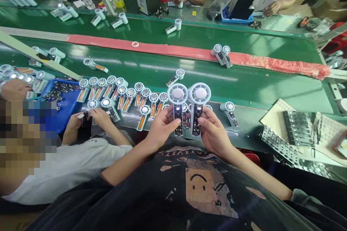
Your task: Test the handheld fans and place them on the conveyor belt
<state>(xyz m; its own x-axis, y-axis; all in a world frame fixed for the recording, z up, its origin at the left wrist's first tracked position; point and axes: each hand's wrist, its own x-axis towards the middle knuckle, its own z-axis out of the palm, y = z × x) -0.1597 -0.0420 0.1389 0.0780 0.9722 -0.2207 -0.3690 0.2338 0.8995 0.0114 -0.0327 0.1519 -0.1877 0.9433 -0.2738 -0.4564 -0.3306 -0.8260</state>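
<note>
Side by side in front of my chest are two light-blue handheld fans with round heads and open handles that show black circuit boards. My left hand [164, 124] grips the left handheld fan [178, 94] by its handle, thumb on the board. The right handheld fan [200, 94] is held the same way in my right hand [213, 128]. A small light glows on each board. Behind them, partly hidden, several more fans lie on the bench. Another fan with an exposed board [230, 108] lies to the right of my right hand.
Several fans with orange parts in their handles [126, 104] stand at left. A co-worker's hands [100, 117] work beside a blue tray [71, 106] of small parts. Circuit board panels [300, 128] lie at right. A green conveyor [151, 59] with a red strip [108, 43] runs behind.
</note>
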